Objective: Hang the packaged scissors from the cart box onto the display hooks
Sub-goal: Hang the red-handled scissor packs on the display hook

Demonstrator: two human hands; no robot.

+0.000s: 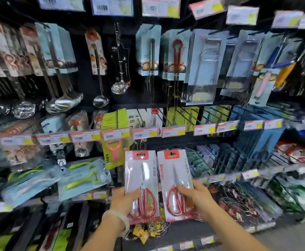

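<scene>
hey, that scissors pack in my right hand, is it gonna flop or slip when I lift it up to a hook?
The right pack looks like stiff card under clear plastic, so it probably stays flat. The red-handled scissors sit low in it, so it is likely bottom-heavy and may swing from its top slot. The glossy front could be slippery; the right hand grips only the lower part.

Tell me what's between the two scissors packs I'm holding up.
Nothing held: in the head view a narrow gap separates the left scissors pack from the right scissors pack, showing only the dark shelf backing behind. The hands grip the packs' lower ends.
</scene>
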